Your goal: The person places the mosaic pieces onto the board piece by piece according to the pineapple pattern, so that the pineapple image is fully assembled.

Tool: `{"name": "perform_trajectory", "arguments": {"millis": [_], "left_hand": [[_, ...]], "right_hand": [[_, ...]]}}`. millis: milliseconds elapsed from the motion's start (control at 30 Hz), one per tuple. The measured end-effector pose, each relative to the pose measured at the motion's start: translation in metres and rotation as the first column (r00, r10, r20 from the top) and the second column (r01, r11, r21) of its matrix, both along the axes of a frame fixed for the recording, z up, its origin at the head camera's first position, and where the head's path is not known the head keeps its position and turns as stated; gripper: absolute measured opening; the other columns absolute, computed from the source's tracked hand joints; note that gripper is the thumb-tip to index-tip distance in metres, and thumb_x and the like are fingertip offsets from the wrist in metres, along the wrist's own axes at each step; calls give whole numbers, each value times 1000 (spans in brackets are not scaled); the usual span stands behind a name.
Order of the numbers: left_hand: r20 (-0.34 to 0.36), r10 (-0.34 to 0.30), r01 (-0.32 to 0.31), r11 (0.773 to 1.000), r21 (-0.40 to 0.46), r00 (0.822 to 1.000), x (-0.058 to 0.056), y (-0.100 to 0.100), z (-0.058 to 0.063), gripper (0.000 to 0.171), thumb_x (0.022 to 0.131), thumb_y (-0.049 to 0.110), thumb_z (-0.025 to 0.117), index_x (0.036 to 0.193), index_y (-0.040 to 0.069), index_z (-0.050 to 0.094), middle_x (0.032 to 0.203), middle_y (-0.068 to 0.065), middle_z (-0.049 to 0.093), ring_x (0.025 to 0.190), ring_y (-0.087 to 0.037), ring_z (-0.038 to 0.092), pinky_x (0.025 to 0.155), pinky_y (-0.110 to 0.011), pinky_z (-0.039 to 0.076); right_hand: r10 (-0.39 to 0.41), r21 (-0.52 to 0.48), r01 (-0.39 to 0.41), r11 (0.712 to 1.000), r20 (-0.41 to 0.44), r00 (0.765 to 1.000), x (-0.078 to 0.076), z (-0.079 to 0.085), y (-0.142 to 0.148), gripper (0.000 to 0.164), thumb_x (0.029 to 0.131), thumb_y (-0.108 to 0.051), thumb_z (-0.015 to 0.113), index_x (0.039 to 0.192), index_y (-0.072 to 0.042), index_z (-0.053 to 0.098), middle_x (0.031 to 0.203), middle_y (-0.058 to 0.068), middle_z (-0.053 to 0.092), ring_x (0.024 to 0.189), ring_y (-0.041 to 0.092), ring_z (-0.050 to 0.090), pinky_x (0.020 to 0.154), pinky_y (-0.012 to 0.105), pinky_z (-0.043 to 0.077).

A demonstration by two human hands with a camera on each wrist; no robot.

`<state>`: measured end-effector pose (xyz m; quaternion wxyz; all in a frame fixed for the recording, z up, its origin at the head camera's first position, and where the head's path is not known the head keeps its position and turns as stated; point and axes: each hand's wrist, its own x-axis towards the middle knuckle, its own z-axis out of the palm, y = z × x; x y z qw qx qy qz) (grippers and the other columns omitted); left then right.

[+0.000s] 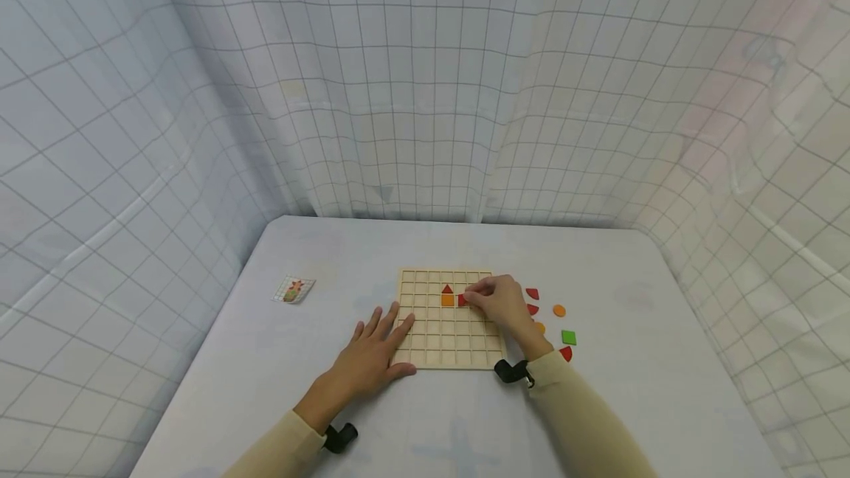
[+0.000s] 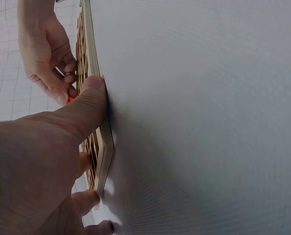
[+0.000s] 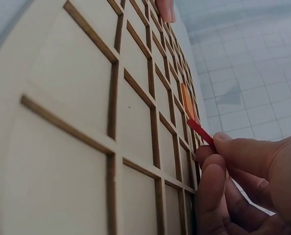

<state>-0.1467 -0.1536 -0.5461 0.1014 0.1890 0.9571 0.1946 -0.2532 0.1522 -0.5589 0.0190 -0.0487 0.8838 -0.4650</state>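
A wooden grid board [image 1: 451,358] lies flat on the white table, divided into square cells. Between thumb and fingers my right hand [image 1: 503,305] pinches a thin red tile [image 3: 202,132], tilted over the cells just right of an orange square tile [image 1: 448,301]. A red triangular tile [image 1: 448,289] sits in the cell above the orange one. The fingers of my right hand cover part of the red tile. My left hand [image 1: 367,361] rests spread along the board's left side, some fingertips on the board, its thumb [image 2: 89,100] against the near edge.
Right of the board lie red rounded-edge tiles [image 1: 533,293], an orange round tile [image 1: 559,310], a green square tile [image 1: 568,338] and another red tile [image 1: 566,353] beside the right sleeve. A small printed card [image 1: 293,290] lies at the far left. Gridded white curtains [image 1: 432,131] surround the table.
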Motion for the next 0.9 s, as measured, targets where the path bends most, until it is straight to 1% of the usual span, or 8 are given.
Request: {"name": "perform_trajectory", "arguments": {"millis": [100,233,333,433,533,600,700,900], "left_hand": [[-6,-1,1,1000,3,1000,0,0,0,94,108,57,79,183,17,40,194,-23,24,179,-57,23,137,-82,29],[-19,-1,1,1000,1,1000,-1,0,-2,93,108,56,80,183,16,41,194,-23,25,178,-58,25,137,-83,29],[-18,-1,0,1000,-7,1000,-2,-1,-4,93,108,55,80,183,17,40,194,-23,25,179,-58,24,137,-82,29],[-23,-1,1,1000,-5,1000,-2,-1,-3,93,108,56,80,183,17,40,194,-23,25,178,-58,25,137,-83,29],[-12,-2,2,1000,-1,1000,-2,-1,-1,94,108,57,79,183,17,40,194,-23,24,179,-58,24,137,-82,29],[-2,-2,2,1000,4,1000,-1,-1,0,94,108,57,79,183,17,40,195,-22,23,179,-57,23,138,-82,28],[1,-2,2,1000,8,1000,-2,-1,0,94,107,57,80,183,18,40,195,-22,24,179,-57,23,138,-82,28],[0,4,-4,1000,-6,1000,-2,-2,-4,94,108,58,80,184,21,40,195,-19,23,180,-55,23,139,-81,28]], "right_hand": [[0,51,2,999,-43,999,-9,-14,3,14,103,-27,91,103,-13,93,89,4,86,79,17,73,68,29,55],[-2,100,7,995,-54,999,-22,-34,6,14,103,-33,91,99,-20,93,89,-1,86,82,14,72,69,29,57],[-7,116,13,993,-49,999,-26,-38,6,13,102,-35,92,97,-23,94,90,-3,86,86,13,74,74,29,60],[5,120,4,993,-73,997,-25,-35,4,14,102,-34,93,96,-21,94,91,0,87,87,18,76,74,32,61],[14,119,-3,993,-98,995,-19,-27,0,15,102,-31,93,96,-18,93,90,2,87,85,21,76,72,34,60],[13,122,0,993,-107,994,-17,-25,-1,16,103,-31,92,95,-17,93,88,2,86,81,19,75,70,33,59],[0,105,11,994,-102,995,-12,-18,-5,14,102,-25,93,94,-14,91,86,4,86,79,20,75,70,34,59],[9,124,4,992,-108,994,-21,-33,-1,15,102,-32,94,95,-19,92,87,-1,86,79,15,75,69,32,59]]}}
